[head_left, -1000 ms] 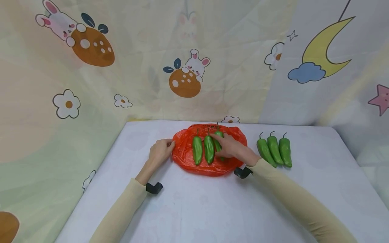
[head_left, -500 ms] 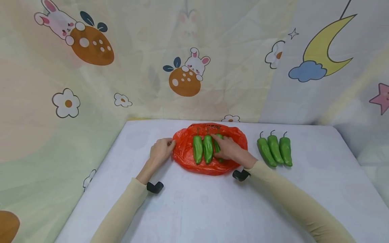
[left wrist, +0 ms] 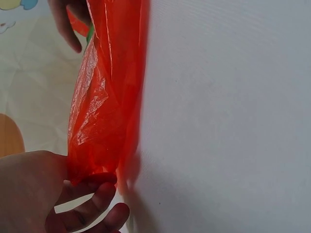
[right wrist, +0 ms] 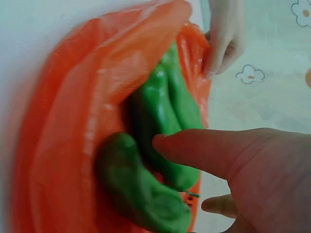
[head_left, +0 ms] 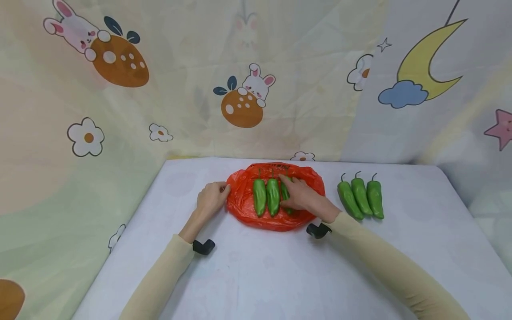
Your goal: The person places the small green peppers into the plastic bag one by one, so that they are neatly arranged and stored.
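Note:
A red plastic bag (head_left: 240, 202) lies spread on the table, with three green peppers side by side on it: a left pepper (head_left: 259, 198), a middle pepper (head_left: 274, 198) and a right pepper (head_left: 285, 192). My left hand (head_left: 211, 198) pinches the bag's left edge, its fingers curled under the plastic in the left wrist view. Over the right pepper reaches my right hand (head_left: 302, 194), partly covering it, thumb and fingers spread apart. In the right wrist view the right pepper (right wrist: 138, 189) lies below the outstretched thumb (right wrist: 194, 148), whose tip overlaps the middle pepper.
Three more green peppers (head_left: 360, 197) lie in a row on the white table (head_left: 248, 275), to the right of the bag. A patterned cloth (head_left: 192, 89) with rabbits and flowers hangs behind the table's back edge.
The right pepper has shifted slightly toward me under my right hand, and the middle pepper a little left. My left hand stays at the bag's edge.

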The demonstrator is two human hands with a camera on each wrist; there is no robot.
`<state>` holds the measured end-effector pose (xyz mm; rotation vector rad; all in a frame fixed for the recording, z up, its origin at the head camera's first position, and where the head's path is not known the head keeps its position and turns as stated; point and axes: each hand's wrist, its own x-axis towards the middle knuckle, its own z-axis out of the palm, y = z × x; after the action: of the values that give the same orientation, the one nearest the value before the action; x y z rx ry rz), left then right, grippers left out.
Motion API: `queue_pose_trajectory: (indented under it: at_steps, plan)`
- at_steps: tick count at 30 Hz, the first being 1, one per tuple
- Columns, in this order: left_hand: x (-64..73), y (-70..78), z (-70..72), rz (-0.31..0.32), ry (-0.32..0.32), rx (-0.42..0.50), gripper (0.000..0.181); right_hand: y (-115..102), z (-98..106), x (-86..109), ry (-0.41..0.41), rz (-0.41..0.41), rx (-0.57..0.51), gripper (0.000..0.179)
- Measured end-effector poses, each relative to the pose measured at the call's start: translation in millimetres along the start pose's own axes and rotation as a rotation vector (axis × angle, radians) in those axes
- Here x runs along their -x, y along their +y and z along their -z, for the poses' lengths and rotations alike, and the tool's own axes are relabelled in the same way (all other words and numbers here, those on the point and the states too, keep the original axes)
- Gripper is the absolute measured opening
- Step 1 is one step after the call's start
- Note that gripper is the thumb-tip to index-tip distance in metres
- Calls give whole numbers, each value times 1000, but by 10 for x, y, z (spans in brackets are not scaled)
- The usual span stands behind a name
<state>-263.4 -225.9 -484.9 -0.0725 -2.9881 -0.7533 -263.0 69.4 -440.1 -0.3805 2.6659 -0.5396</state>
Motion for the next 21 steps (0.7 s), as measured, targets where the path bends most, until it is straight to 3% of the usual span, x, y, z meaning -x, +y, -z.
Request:
queue_pose_trajectory:
  at_steps: [12,18,21]
  plan:
    - [-8,32,16,6,9,-8,30,2,313,289,112,157,2,87]
    - [12,41,31,20,-9,-6,31,185,489,497,141,197,-17,83]
    - [3,49,39,10,-5,-7,31,349,588,590,148,178,-12,83]
